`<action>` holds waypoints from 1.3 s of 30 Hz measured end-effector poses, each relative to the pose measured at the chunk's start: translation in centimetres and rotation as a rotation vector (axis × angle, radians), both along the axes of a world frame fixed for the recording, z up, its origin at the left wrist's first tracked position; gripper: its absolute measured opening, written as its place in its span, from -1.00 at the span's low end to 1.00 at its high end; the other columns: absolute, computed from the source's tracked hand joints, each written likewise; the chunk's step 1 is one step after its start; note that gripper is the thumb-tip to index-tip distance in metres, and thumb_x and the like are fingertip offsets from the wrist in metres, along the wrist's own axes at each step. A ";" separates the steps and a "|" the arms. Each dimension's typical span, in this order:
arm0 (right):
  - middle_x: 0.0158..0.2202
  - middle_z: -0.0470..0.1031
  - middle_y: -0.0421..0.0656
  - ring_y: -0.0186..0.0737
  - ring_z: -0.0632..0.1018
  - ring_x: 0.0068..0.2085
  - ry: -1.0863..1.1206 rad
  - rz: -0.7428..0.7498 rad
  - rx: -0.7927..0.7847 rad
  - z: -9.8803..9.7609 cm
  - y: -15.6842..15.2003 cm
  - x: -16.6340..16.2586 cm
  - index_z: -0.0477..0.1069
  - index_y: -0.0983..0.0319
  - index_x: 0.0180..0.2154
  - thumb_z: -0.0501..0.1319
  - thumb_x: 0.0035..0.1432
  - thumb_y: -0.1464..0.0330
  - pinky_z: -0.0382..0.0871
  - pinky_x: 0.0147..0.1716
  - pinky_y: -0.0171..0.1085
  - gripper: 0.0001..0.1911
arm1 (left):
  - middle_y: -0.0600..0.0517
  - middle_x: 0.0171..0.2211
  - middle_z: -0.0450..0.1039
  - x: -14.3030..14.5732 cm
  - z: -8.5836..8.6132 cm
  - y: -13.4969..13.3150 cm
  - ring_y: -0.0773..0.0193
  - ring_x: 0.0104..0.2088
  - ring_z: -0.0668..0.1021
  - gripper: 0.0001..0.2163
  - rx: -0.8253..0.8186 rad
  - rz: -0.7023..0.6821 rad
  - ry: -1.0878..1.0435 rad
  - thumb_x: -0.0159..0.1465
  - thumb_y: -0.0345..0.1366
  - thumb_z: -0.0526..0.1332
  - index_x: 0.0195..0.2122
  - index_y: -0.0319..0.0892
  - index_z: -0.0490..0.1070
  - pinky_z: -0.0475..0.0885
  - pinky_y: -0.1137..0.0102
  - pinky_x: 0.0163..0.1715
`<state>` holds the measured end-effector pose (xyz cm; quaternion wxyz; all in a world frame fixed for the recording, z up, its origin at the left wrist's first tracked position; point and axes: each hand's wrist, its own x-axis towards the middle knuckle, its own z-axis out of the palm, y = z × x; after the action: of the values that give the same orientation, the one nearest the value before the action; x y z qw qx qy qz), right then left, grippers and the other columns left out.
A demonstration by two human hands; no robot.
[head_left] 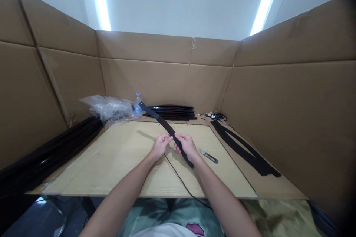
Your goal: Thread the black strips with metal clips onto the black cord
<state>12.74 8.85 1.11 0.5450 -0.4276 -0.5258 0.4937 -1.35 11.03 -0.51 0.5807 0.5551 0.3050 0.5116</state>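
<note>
A long, flat, slightly curved black strip (164,123) slants across the middle of the head view, raised over the board. My right hand (187,146) is closed around its lower part, thumb on top. Beside it, my left hand (160,146) is closed in a pinch, fingertips right at the strip's left edge. A thin black cord (178,176) runs from under my left hand down over the table edge toward my lap; its upper end is hidden by the fingers. Small thread snips (208,156) lie on the board, right of my right hand.
Cardboard walls (167,48) enclose the table (111,163). Black strips (239,146) lie at right, a stack of black strips (175,112) at the back, and a large black bundle (52,152) at left. A plastic bag (111,108), bottle (137,104) and tangled cords (215,116) sit at the back.
</note>
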 end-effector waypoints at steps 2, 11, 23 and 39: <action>-0.67 0.41 -0.22 -0.42 0.31 -0.72 0.008 0.003 0.001 0.1 0.0 -0.1 0.36 0.28 -0.46 0.22 0.01 0.00 0.11 -0.78 -0.42 -0.57 | 0.26 -0.79 0.10 0.1 0.0 0.0 0.54 -0.78 0.02 -0.68 -0.003 0.005 -0.010 0.06 -0.07 0.32 -0.42 -0.20 0.27 -0.18 0.51 -0.72; -0.54 0.49 -0.18 -0.36 0.43 -0.58 0.158 0.141 0.030 -0.1 0.1 -0.1 0.33 0.26 -0.48 0.29 -0.02 0.13 0.25 -0.60 -0.38 -0.67 | 0.29 -0.76 -0.02 -0.9 -0.5 0.9 0.54 -0.76 0.00 -0.67 -0.015 0.018 -0.077 0.09 -0.08 0.29 -0.47 -0.17 0.19 -0.17 0.53 -0.73; -0.49 0.48 -0.22 -0.43 0.39 -0.57 0.055 0.160 -0.021 -0.3 0.1 0.0 0.50 0.32 -0.35 0.44 -0.21 0.24 0.34 -0.59 -0.38 -0.63 | 0.27 -0.73 0.02 -1.2 0.0 0.4 0.56 -0.75 0.03 -0.65 -0.008 -0.074 -0.055 0.06 -0.09 0.34 -0.47 -0.21 0.21 -0.16 0.52 -0.71; -0.55 0.51 -0.12 -0.44 0.40 -0.65 0.042 0.300 -0.063 0.5 -0.4 0.5 0.45 0.36 -0.45 0.19 0.07 0.05 0.22 -0.70 -0.44 -0.54 | 0.21 -0.76 0.17 -1.2 -0.2 0.4 0.55 -0.76 0.04 -0.70 0.011 -0.142 -0.048 0.07 -0.15 0.33 -0.48 -0.22 0.25 -0.16 0.51 -0.72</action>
<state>13.27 8.47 1.59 0.4622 -0.3510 -0.5565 0.5946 -2.56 11.41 -0.72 0.6194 0.5663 0.2481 0.4839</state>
